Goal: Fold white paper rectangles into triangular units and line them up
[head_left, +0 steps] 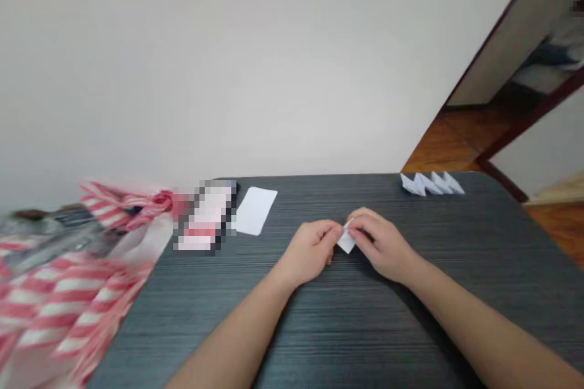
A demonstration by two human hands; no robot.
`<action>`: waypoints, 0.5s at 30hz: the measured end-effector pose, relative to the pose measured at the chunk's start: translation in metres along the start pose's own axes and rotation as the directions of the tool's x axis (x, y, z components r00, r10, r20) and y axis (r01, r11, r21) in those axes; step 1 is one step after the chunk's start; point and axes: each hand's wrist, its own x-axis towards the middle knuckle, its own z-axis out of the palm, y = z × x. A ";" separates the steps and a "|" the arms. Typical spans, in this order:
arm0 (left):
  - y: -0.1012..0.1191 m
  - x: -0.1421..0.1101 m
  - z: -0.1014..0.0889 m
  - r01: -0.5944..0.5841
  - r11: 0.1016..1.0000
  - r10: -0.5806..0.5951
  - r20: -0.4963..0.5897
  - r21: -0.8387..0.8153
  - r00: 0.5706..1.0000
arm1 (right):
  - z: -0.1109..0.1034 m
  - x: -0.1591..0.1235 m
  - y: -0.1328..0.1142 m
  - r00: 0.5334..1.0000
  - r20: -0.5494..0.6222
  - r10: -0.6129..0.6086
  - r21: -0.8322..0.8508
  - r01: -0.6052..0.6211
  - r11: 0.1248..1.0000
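Observation:
Just above the middle of the dark table [319,328], my left hand [312,249] and my right hand [383,246] pinch a small folded piece of white paper [347,243] between them. The left thumb and fingers grip its left edge. On the other side, the right thumb and forefinger press its upper right part. One corner of the paper points down toward me. My fingers hide some of its folds.
White paper sheets [256,211] lie at the back left beside a blurred-out phone-like object [205,216]. Several folded white paper pieces [431,184] stand in a row at the back right. Red-and-white striped bags [68,298] crowd the left edge. A wall [292,61] rises behind.

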 end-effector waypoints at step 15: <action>0.001 -0.001 -0.001 0.019 1.000 -0.019 0.042 -0.008 0.999 | 0.000 0.001 -0.001 0.997 -0.071 0.023 -0.033 -0.025 0.999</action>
